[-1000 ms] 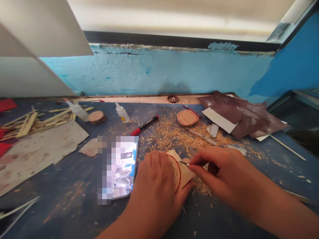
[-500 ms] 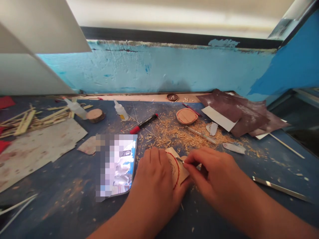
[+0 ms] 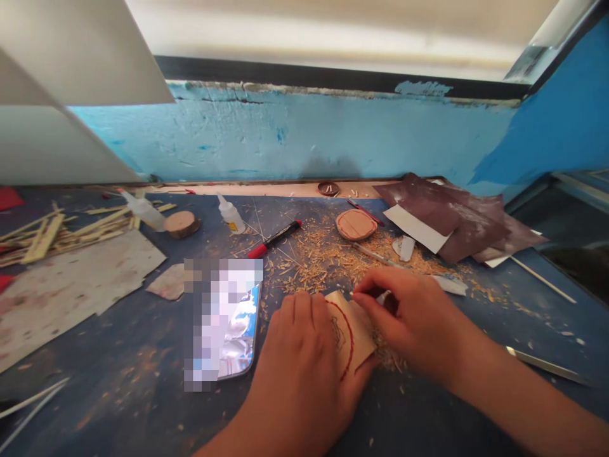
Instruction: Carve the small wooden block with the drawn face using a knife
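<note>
My left hand (image 3: 304, 349) lies over a flat, pale wood piece (image 3: 359, 336) and grips it, fingers on top and thumb along the near edge. The piece bears a red curved line and a dark pencil-like drawing, partly hidden under my fingers. Just right of it, my right hand (image 3: 404, 317) is closed in a pinch at the piece's far edge. Only a tiny light tip shows at its fingertips; the rest of what it pinches is hidden. Wood shavings (image 3: 387, 352) lie beneath and between the hands.
A phone (image 3: 238, 324) lies left of my left hand. Beyond are a red marker (image 3: 273, 240), a glue bottle (image 3: 231, 214) and a round wood slice (image 3: 356, 225). Sandpaper sheets (image 3: 457, 219) lie back right, a metal blade (image 3: 547, 367) right, wood strips (image 3: 47, 235) left.
My right hand has moved slightly up and away along the wood piece, and the thin metal tip seen over it earlier barely shows. My left hand and the piece have shifted slightly right and nearer.
</note>
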The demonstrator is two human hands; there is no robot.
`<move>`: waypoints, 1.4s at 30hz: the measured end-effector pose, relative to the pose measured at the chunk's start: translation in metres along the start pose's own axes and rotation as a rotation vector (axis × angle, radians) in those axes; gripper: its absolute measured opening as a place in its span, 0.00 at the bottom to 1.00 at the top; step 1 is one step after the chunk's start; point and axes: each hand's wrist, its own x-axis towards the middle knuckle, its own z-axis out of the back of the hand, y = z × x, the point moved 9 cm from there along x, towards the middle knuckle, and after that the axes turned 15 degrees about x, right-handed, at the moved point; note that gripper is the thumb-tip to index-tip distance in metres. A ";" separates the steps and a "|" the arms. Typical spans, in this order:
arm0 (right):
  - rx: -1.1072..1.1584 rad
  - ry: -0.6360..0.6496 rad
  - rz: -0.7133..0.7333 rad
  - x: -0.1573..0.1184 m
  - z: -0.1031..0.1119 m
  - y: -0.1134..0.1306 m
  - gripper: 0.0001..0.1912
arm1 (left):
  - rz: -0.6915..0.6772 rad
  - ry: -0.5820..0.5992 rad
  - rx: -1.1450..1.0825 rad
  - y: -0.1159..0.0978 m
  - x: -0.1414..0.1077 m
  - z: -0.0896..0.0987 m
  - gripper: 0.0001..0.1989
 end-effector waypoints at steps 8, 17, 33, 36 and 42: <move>-0.016 0.105 -0.070 -0.014 0.005 0.000 0.08 | 0.038 0.006 -0.043 0.005 0.001 -0.003 0.28; -0.052 0.008 -0.019 -0.011 -0.014 0.006 0.10 | -0.009 0.019 -0.017 -0.004 0.003 -0.002 0.20; 0.481 -0.141 -0.051 0.011 0.030 -0.011 0.07 | 0.108 -0.040 -0.167 0.032 0.010 0.002 0.45; 0.615 -0.244 -0.016 0.009 0.045 -0.009 0.11 | 0.098 -0.033 -0.191 0.035 0.013 0.000 0.46; 0.765 -0.339 0.184 0.004 0.059 0.000 0.17 | 0.062 -0.069 -0.220 0.038 0.015 0.000 0.46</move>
